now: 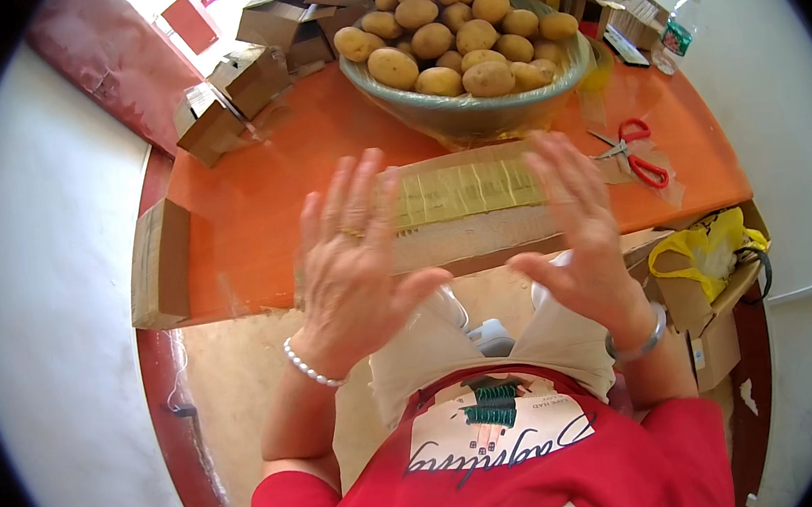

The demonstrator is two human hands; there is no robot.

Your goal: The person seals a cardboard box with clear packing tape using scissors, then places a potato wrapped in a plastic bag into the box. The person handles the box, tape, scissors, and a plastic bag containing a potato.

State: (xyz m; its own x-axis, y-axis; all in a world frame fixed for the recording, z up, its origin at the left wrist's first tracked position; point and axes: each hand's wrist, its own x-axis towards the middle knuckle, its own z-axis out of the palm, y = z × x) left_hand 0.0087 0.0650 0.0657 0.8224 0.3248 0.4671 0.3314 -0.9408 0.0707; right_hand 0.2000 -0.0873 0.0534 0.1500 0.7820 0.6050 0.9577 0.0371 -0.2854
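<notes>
My left hand (353, 253) is held up near the table's front edge, fingers stretched out and slightly blurred, with nothing in it. To the right, my right hand (579, 224) is raised the same way, its thumb apart from the fingers and its palm bare. Between and behind the two hands lies a flattened piece of cardboard (472, 233) with yellowish tape across it. Whether either hand touches this cardboard, I cannot tell. Beyond it stands a large bowl (471, 111) lined with clear plastic and heaped with potatoes (431, 41).
Red-handled scissors (631, 152) lie with blades apart on the orange table (240, 229). Small cardboard boxes (251, 79) sit at the back left; another box (162, 265) is at the left edge. A plastic bottle (679, 32) stands back right. A yellow bag (706, 256) rests in a box at right.
</notes>
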